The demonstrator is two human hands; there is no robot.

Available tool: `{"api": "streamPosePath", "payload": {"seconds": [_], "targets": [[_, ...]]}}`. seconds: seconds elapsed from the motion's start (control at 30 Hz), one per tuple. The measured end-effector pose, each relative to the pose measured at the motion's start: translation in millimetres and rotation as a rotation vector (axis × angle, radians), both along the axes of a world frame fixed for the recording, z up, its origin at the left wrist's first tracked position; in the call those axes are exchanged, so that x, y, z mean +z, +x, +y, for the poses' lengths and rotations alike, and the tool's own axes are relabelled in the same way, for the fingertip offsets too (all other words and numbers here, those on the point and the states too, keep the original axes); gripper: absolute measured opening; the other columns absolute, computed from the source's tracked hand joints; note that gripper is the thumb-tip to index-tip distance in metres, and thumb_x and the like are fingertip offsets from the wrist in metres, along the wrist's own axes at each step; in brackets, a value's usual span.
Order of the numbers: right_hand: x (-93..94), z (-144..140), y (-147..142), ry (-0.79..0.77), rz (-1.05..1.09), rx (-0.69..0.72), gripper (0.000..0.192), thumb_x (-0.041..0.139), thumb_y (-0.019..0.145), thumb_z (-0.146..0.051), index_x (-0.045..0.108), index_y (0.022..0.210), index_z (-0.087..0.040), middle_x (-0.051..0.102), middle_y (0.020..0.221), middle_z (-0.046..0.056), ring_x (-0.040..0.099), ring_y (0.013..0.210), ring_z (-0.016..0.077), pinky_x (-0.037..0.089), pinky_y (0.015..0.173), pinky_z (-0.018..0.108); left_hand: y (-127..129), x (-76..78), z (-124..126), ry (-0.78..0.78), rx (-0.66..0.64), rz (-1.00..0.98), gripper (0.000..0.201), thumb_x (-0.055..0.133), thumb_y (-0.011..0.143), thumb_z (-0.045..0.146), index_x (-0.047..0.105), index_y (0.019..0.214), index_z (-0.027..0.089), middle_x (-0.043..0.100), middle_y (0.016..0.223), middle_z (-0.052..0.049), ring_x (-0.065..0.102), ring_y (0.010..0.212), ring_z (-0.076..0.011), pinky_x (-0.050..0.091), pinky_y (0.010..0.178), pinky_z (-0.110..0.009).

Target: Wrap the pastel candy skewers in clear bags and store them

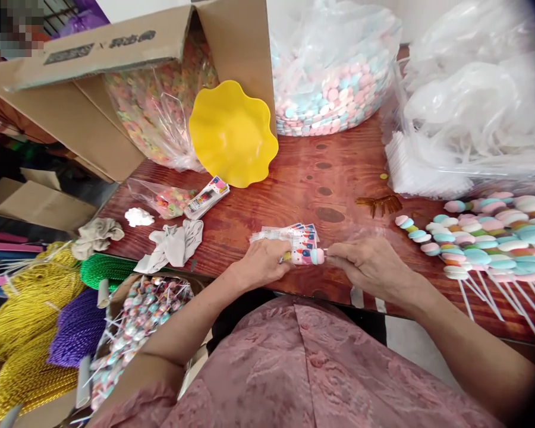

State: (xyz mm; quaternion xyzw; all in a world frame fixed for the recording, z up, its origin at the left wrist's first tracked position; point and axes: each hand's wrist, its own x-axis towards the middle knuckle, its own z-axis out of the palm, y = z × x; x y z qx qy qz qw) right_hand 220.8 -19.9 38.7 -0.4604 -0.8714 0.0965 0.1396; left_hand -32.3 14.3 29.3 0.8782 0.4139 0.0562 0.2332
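Hands at table edge: L hand grip shut on printed wrapper, R hand pinching candy skewer inside it.

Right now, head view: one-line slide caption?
Both hands, left hand and right hand, slide a candy skewer into a printed sleeve.

The bench is reddish-brown wood with dark knots. A bright yellow bowl with a wavy rim leans against a plain brown cardboard box printed with black lettering. A clear bag holds pastel pink, blue and white sweets; another bag holds a mix of orange, pink, yellow and green ones. The sweet skewers are banded pink, light blue, white and orange on white sticks. The small printed packet at the left hand is white with red and blue marks, its tip pink and blue. Twist-tie bundles are gold, green and purple. The person's shirt is dusty pink with a faint tonal pattern.
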Motion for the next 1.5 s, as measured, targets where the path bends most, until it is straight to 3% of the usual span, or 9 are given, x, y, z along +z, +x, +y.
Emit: {"api": "streamPosePath", "payload": {"seconds": [0.17,0.27,0.43,0.6,0.77,0.97,1.1,1.3,1.5], "targets": [[-0.9,-6.7,-6.0,-0.002,0.162,-0.092,0.034,0.046,0.099,-0.034,0.067,0.078,-0.020,0.063,0.059,-0.001,0.052,0.051,0.0113,0.029,0.055,0.027,-1.4,-6.2,0.4,0.074,0.053,-0.035,0.015,0.057,0.087,0.030,0.064,0.093,0.019,0.070,0.093,-0.007,0.063,0.086,-0.0217,0.043,0.072,-0.029],[0.5,-7.0,-12.0,0.032,0.201,-0.016,0.028,0.046,0.098,-0.027,0.066,0.081,-0.019,0.064,0.062,-0.001,0.053,0.053,0.0114,0.032,0.056,0.027,0.9,-8.0,-0.9,0.016,0.019,-0.089,0.019,0.060,0.087,0.035,0.063,0.081,0.017,0.067,0.081,-0.005,0.060,0.074,-0.0182,0.040,0.066,-0.027],[0.4,-4.9,-27.1,0.132,0.067,0.132,0.024,0.045,0.089,-0.011,0.063,0.075,-0.019,0.065,0.066,0.003,0.051,0.058,0.0134,0.030,0.060,0.032,8.6,-6.3,-4.4,-0.296,-0.081,-0.211,0.026,0.071,0.080,0.041,0.066,0.089,0.018,0.062,0.068,0.002,0.053,0.064,-0.0132,0.036,0.060,-0.023],[-1.9,-4.3,-38.3,0.137,0.054,0.183,0.025,0.044,0.089,-0.009,0.060,0.070,-0.017,0.063,0.067,0.003,0.048,0.058,0.0122,0.030,0.060,0.031,11.4,-6.4,-6.1,-0.456,-0.048,-0.325,0.030,0.071,0.079,0.045,0.065,0.082,0.015,0.055,0.066,0.004,0.046,0.063,-0.0104,0.035,0.059,-0.021],[14.5,5.5,-16.7,0.034,0.343,0.075,0.017,0.050,0.094,-0.021,0.066,0.089,-0.020,0.067,0.079,0.003,0.059,0.068,0.0137,0.042,0.062,0.027,10.6,1.2,-8.2,-0.652,0.013,-0.546,0.040,0.072,0.077,0.052,0.064,0.090,0.016,0.046,0.065,0.006,0.039,0.058,-0.0072,0.030,0.053,-0.020],[22.9,3.8,-3.5,-0.074,0.652,-0.083,0.013,0.057,0.091,-0.025,0.067,0.084,-0.024,0.069,0.073,0.000,0.062,0.064,0.0148,0.049,0.059,0.028,24.4,4.9,-12.0,-0.981,0.188,-0.772,0.047,0.063,0.081,0.061,0.062,0.079,0.014,0.050,0.058,0.004,0.043,0.049,-0.0057,0.033,0.047,-0.018],[10.0,-2.2,-18.4,-0.073,0.726,-0.122,0.013,0.055,0.092,-0.024,0.068,0.093,-0.024,0.072,0.080,0.000,0.065,0.068,0.0143,0.051,0.062,0.028,38.2,0.3,-19.2,-0.961,0.285,-0.927,0.042,0.072,0.073,0.055,0.063,0.079,0.014,0.055,0.058,0.004,0.044,0.043,-0.0046,0.034,0.042,-0.017],[4.6,5.1,-35.6,0.037,0.643,0.032,0.020,0.048,0.092,-0.016,0.063,0.104,-0.021,0.068,0.078,0.000,0.061,0.065,0.0104,0.048,0.062,0.023,47.5,-2.1,-26.1,-0.798,0.390,-0.988,0.042,0.070,0.076,0.056,0.058,0.076,0.016,0.053,0.053,0.006,0.042,0.039,-0.0034,0.030,0.034,-0.013],[-4.8,2.5,-41.6,-0.024,1.083,-0.258,0.043,0.063,0.086,-0.030,0.052,0.128,-0.027,0.061,0.092,0.002,0.058,0.072,0.0125,0.050,0.062,0.025,50.2,0.6,-19.4,-0.703,0.605,-1.186,0.039,0.068,0.079,0.055,0.056,0.083,0.018,0.047,0.051,0.009,0.032,0.036,-0.0026,0.027,0.033,-0.014]]}}
